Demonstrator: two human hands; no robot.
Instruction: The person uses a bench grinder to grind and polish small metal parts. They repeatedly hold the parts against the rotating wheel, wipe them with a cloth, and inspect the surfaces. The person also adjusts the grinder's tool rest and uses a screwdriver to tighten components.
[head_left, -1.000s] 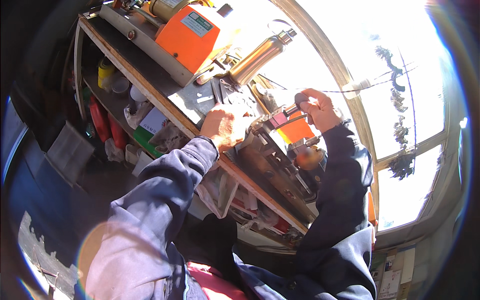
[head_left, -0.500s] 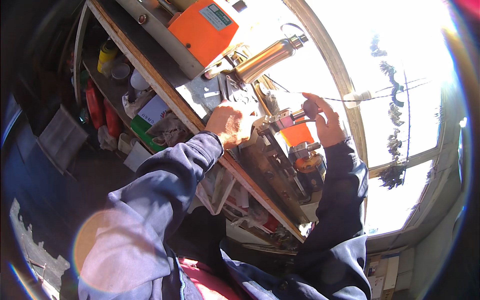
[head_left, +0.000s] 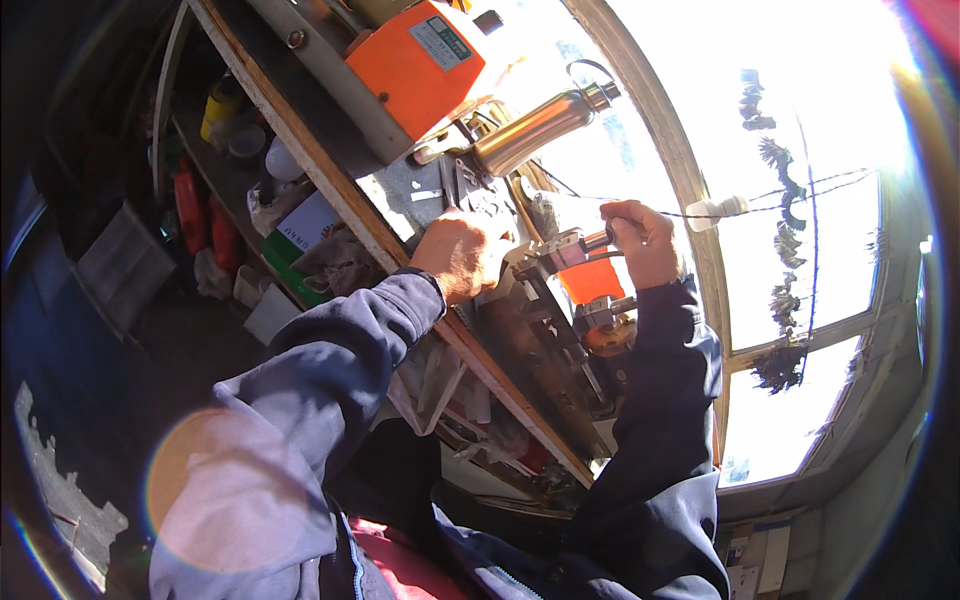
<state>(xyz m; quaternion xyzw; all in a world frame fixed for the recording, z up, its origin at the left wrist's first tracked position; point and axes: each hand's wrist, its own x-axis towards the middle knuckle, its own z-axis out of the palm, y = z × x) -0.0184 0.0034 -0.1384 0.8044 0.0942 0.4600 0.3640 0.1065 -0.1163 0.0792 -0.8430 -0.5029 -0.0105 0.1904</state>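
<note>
Bench machine [head_left: 540,345]: dk metal, long body; R hand [head_left: 645,245] gripping shiny rod [head_left: 597,241].

Honestly, we can't read the label [head_left: 440,42] on the orange machine [head_left: 408,92] or the print on the box [head_left: 306,222] below the bench's front edge [head_left: 333,182].

The right grip [head_left: 646,243] curls around a metal shaft [head_left: 597,240], the left grip [head_left: 458,256] beside the machine [head_left: 535,345].

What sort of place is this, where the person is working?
Most likely a workshop, though its exact trade is unclear: an orange-cased machine and a metal mechanism sit on a wood-edged workbench.
</note>
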